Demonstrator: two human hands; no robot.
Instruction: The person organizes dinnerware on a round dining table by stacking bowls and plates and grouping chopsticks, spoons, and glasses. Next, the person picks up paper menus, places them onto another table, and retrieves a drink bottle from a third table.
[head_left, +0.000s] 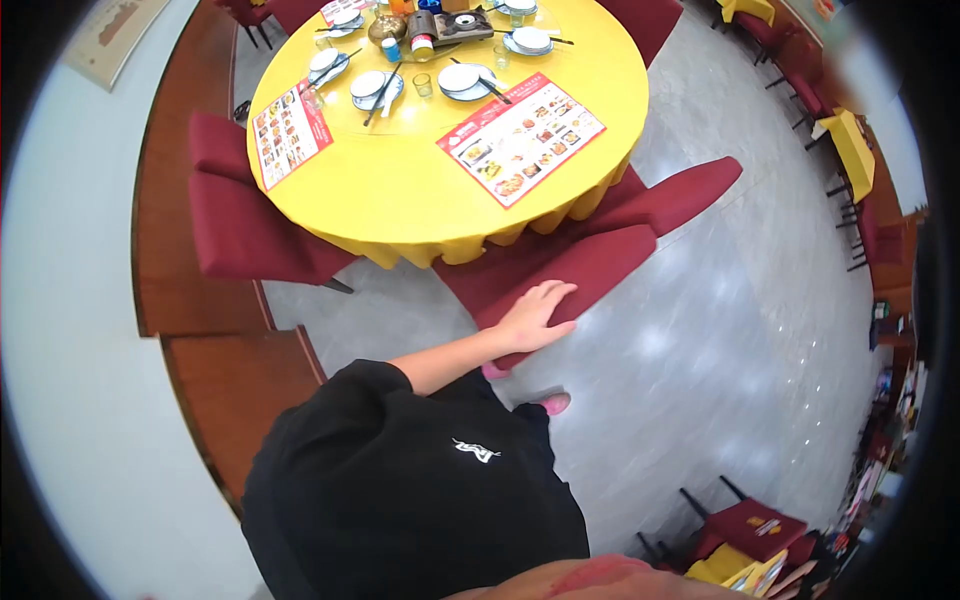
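Note:
My left hand (535,318) reaches out from a black sleeve, palm down with its fingers apart. It lies over the near edge of a dark red chair (590,272) and seems to rest on it, holding nothing. Beyond that chair stands a round table with a yellow cloth (400,200). A red-bordered picture sheet (522,138) lies on the table's near right side, and a similar sheet (290,137) on its left. My right hand does not show; blurred skin at the bottom edge cannot be made out.
Plates (460,78), glasses, chopsticks and a portable stove (465,25) stand on the table. Another red chair (240,220) is at its left, by brown wood panelling (235,400). Grey floor (700,350) stretches right, towards further chairs and a cluttered area. A red chair (755,528) stands lower right.

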